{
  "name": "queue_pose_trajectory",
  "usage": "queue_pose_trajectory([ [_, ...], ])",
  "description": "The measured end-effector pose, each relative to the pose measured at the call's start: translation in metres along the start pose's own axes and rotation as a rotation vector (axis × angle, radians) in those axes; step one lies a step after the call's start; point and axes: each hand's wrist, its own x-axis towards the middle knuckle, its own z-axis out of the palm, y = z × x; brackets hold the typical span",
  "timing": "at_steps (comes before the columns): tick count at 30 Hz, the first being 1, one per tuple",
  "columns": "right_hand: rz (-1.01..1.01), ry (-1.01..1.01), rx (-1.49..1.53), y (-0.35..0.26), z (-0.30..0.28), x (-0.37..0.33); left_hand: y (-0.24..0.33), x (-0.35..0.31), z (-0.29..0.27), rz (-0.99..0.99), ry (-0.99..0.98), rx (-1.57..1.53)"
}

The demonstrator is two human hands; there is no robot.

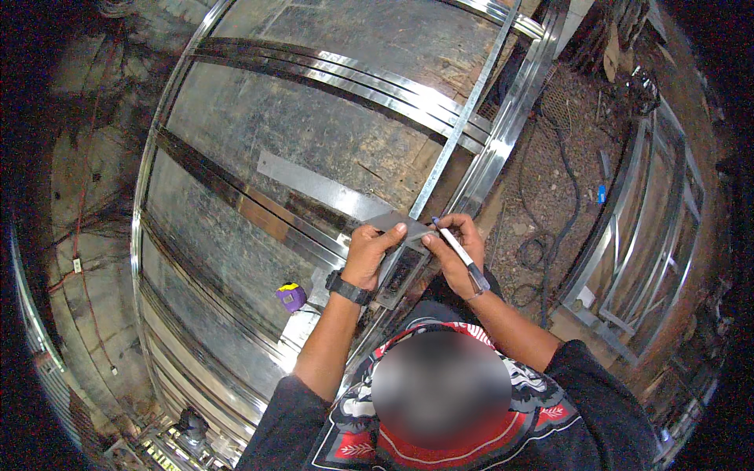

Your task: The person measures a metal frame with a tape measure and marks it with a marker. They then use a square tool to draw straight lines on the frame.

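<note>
Head view shows the left hand (367, 255) pinched tight on a gray flat bar (322, 187), thumb on top, near the bar's right end; the bar lies slantwise across the shiny metal frame (369, 85) and the worn bench (275, 110) under it, with a small hole at its far end. The right hand (459, 255) grasps a pen (459, 250), white-barreled with a dark band and a clear rear end, its bluish tip pointing toward the bar; the thumb of that hand is at the bar's end, though whether it presses there I cannot tell. A long narrow ruler (462, 129) runs from the far edge down to the fingers, its fine marks too small to read. A purple and yellow tape measure (290, 297) sits on the bench between two crossbars, any label on it unreadable. Red and white print, part of it lettering, rings the neck of the black shirt (613, 400). A dark wristwatch (349, 289) circles the left wrist. On the floor to the right are a black cable (567, 173), a small blue object (602, 194) and a second metal frame (585, 271).
</note>
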Motion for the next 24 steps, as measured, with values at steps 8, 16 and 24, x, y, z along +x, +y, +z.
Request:
queue_pose_trajectory([
  [8, 0.038, 0.068, 0.111, -0.003, 0.001, 0.006, -0.001, 0.011, -0.001, -0.011, -0.016, 0.04],
  [16, 0.019, 0.071, 0.109, -0.004, -0.001, 0.013, 0.004, 0.01, 0.016, 0.057, 0.048, 0.048],
  [24, 0.032, 0.059, 0.117, -0.008, 0.0, 0.011, 0.005, 0.01, 0.018, 0.065, 0.085, 0.082],
])
